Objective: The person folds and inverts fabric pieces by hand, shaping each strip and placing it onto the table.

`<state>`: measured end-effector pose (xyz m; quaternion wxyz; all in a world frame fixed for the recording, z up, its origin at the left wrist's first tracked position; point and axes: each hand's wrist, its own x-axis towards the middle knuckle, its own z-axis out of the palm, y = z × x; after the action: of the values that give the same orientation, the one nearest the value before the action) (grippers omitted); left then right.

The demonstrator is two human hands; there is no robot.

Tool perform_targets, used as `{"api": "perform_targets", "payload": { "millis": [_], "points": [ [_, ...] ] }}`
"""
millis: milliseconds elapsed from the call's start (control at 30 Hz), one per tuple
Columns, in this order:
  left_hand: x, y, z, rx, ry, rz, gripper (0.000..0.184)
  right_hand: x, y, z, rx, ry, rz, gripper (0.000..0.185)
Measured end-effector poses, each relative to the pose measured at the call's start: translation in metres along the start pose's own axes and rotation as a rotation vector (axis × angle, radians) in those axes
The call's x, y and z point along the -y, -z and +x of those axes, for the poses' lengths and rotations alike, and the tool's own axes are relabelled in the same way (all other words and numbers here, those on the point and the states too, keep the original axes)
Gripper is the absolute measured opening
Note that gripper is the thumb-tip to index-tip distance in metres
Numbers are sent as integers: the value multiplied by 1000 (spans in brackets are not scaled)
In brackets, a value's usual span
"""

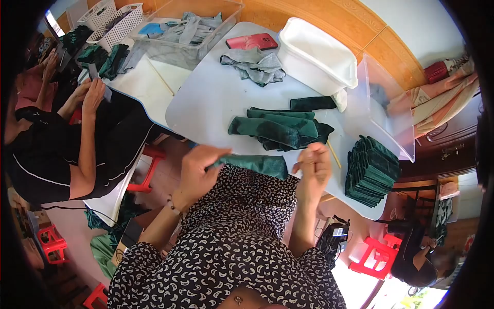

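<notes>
My left hand (199, 169) grips one end of a dark green velvet fabric strip (257, 164), which stretches sideways in front of my lap. A little beyond the strip's other end is my right hand (313, 165), raised with its fingers curled together; whether anything thin is pinched there is hidden. Just past the strip, on the white table, lies a loose heap of green velvet pieces (278, 126). One more folded velvet piece (312, 103) rests behind the heap. To the right stands a neat stack of folded green velvet pieces (371, 172).
Beyond the heap are a white plastic bin (316, 56), a clear plastic box (383, 110), grey cloth (254, 64) and a pink-red phone (251, 41). A thin yellow stick (334, 154) lies near the stack. At left, a co-worker in black (77, 144) handles something small. Red stools (378, 257) stand on the floor.
</notes>
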<state>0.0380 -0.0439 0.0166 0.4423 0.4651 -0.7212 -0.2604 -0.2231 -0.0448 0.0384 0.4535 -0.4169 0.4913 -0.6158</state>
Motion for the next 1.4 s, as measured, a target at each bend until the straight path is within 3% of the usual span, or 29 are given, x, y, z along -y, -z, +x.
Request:
{"api": "perform_targets", "payload": {
  "millis": [33,67,133,233,300,333,367,433,467,533,700,800,867,1133,1200,1233,1267,1300,1333,1400],
  "points": [
    [-2,2,16,-155,-144,115,40,6,4,13,-62,135,-52,14],
    [-1,-1,32,-161,-149,116,40,12,8,22,-124,269,-102,14],
    [-5,-16,64,-292,-289,69,47,19,11,33,-113,302,-93,14],
    [-36,-35,89,-172,-320,-67,53,27,1,34,-120,313,-166,20],
    [-50,-38,102,-171,-410,-57,55,23,-7,36,-43,389,-230,41],
    [-54,-38,106,-168,-491,-39,58,22,-5,40,44,398,-246,61],
    [-59,-36,109,-162,-491,-43,58,20,-6,44,38,395,-248,61],
    [-64,-31,118,-165,-621,-2,59,17,-10,51,303,393,-200,68],
    [-62,-28,122,-162,-625,0,59,15,-3,51,443,146,-3,54],
    [-50,-17,127,-155,-656,95,59,6,4,54,416,42,-57,26],
    [-6,-13,122,-21,-577,177,54,2,13,66,265,24,-3,12],
    [2,-22,107,52,-420,-89,49,11,15,77,255,53,-228,17],
    [2,-20,100,265,314,-766,48,10,17,82,261,62,-245,17],
    [22,-27,90,163,328,-737,46,4,13,93,240,92,-276,16],
    [22,-29,91,131,330,-716,45,3,14,96,191,164,-458,14],
    [20,-35,93,24,191,-568,43,3,14,101,192,161,-458,14],
    [18,-40,95,-80,54,-419,42,5,12,108,163,239,-663,15],
    [17,-48,95,-81,55,-420,42,6,11,112,133,319,-868,17],
    [17,-55,94,-72,5,-314,41,7,10,113,137,324,-871,17],
    [17,-59,92,-77,-55,-126,40,7,7,113,-36,440,-1174,23]
  ]
}}
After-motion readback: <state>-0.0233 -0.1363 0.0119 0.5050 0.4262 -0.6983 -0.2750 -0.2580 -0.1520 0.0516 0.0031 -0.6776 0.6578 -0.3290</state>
